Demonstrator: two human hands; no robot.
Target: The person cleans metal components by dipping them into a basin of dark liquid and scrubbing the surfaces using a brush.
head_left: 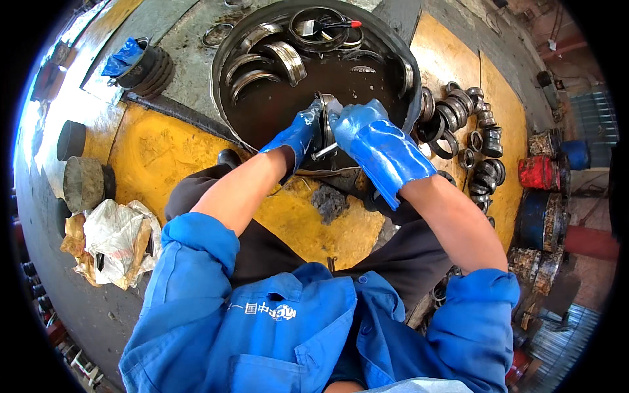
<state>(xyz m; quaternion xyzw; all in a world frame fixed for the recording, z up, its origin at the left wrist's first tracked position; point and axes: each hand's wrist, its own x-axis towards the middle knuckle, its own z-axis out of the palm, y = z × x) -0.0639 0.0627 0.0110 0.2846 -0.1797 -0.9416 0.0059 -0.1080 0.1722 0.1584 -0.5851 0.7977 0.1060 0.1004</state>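
Observation:
Both my hands wear shiny blue rubber gloves and meet over the near part of a round black basin (pixel 414 114) of dark liquid. Between them a metal ring (pixel 325 121) stands on edge, its rim towards me. My left hand (pixel 300 136) is closed on the ring's left side. My right hand (pixel 363 128) is closed at its right side, most of the fingers hidden behind the glove's back. A short shiny metal rod (pixel 324 152) sticks out below the ring; what it belongs to is hidden. Several metal rings (pixel 286 60) lie partly sunk in the liquid.
A brush (pixel 327 26) with a red-tipped handle rests on a ring at the basin's far side. Many rings (pixel 452 111) crowd the yellow board at right. A dark rag (pixel 329 202) lies before me. At left are a bucket (pixel 147 69) and a white sack (pixel 118 239).

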